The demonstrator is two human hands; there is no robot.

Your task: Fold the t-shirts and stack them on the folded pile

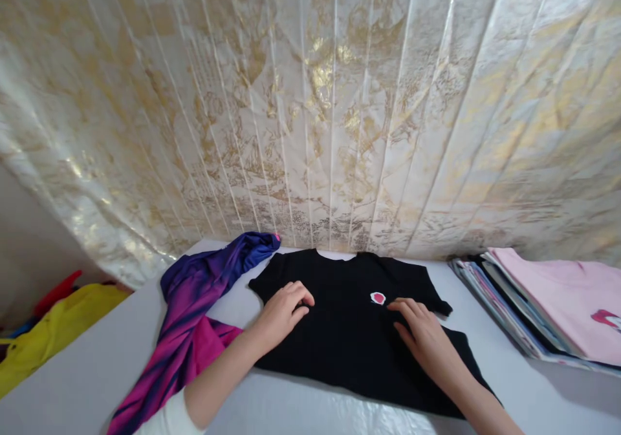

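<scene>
A black short-sleeved T-shirt [339, 331] lies spread on the white table, its neckline toward the wall and a small red and white patch [378, 298] on its chest. My left hand [286, 309] rests on the shirt's left side, fingers bent and the thumb a little apart from them. On the right side, just beside the patch, my right hand [424, 331] lies on the cloth with its fingers stretched and its thumb apart. Neither hand visibly grips any fabric.
A crumpled purple and pink garment [194, 306] lies left of the shirt. To the right stands a stack of folded clothes [514, 306], topped by a pink garment [557, 293]. Yellow cloth [63, 325] sits beyond the table's left edge. A gold-patterned curtain [310, 112] hangs behind.
</scene>
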